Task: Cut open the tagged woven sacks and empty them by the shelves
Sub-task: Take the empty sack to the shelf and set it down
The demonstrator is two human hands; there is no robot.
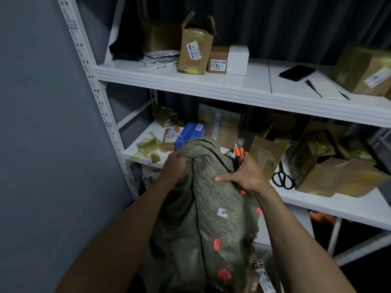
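The woven sack (213, 199) hangs limp before the lower shelf (317, 205), raised by its bunched end, so it looks cut and nearly emptied. Your left hand (176, 166) clutches that bunch. Your right hand (246, 176) grips an orange cutter (239, 155) against the sack's side.

Dim indoor shot, cool grey cast. Light falls from above and in front: the white upper shelf board (211, 83) and the white box (237, 60) are brightest, with no blown glare. Heavy shadow under that board darkens the parcels on the lower shelf (338, 206); the back curtain (275, 28) is near black. Centre is fairly sharp, and the label on the small carton (218, 60) is readable. Motion blur smears the right edge, worst on the taped box (364, 70). The bottom of the woven sack (211, 197) is soft and noisy. Wide-angle bend: the shelf upright (86, 70) leans and bows, and shelf lines slope.
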